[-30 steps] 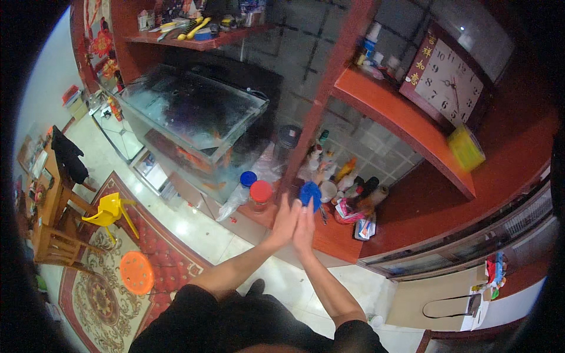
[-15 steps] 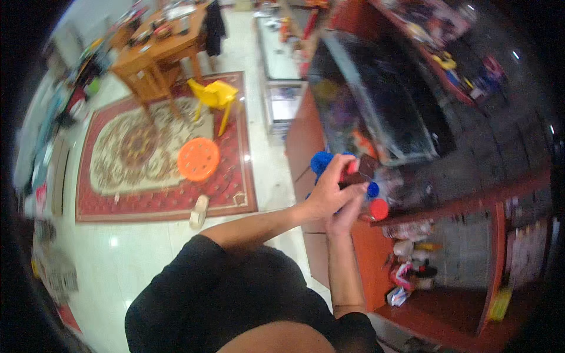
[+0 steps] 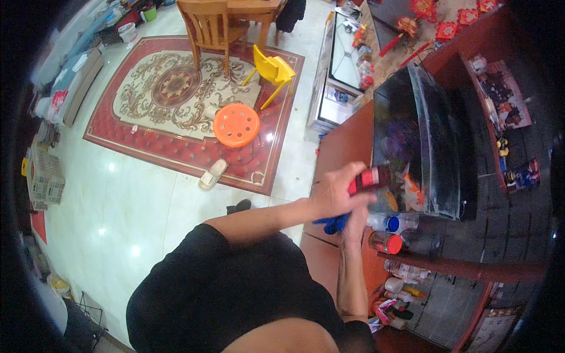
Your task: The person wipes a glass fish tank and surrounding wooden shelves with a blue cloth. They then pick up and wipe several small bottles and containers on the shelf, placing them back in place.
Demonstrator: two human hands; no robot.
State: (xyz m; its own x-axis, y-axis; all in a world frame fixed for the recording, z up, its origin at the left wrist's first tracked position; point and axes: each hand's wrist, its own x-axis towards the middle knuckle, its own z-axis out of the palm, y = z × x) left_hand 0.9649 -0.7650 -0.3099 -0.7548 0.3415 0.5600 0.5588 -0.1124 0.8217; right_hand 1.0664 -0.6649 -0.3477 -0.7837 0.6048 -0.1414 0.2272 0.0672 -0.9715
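My left hand (image 3: 334, 191) is closed around a dark, red-banded bottle-like thing (image 3: 369, 178), blurred by motion, in front of the fish tank. Close beneath it is my right hand (image 3: 354, 222), its fingers smeared and partly covered by the left hand. Whether it grips the same thing is not clear. A crumpled blue thing (image 3: 333, 224), perhaps cloth, shows behind my wrists at the cabinet top (image 3: 341, 152). To the right of my hands are a clear jar with a blue lid (image 3: 391, 223) and another with a red lid (image 3: 393, 243).
The fish tank (image 3: 447, 147) with orange-and-white fish (image 3: 413, 191) stands on the cabinet. Below right is an open shelf (image 3: 453, 270) with bottles. Left, an orange stool (image 3: 236, 125) and a yellow chair (image 3: 273, 69) stand on a patterned rug (image 3: 176, 141); a slipper (image 3: 213, 174) lies by its edge.
The view has turned, so the room sits further right and tilted. My hands stay together; the dark, red-banded thing is still in my left hand, now showing more of its red.
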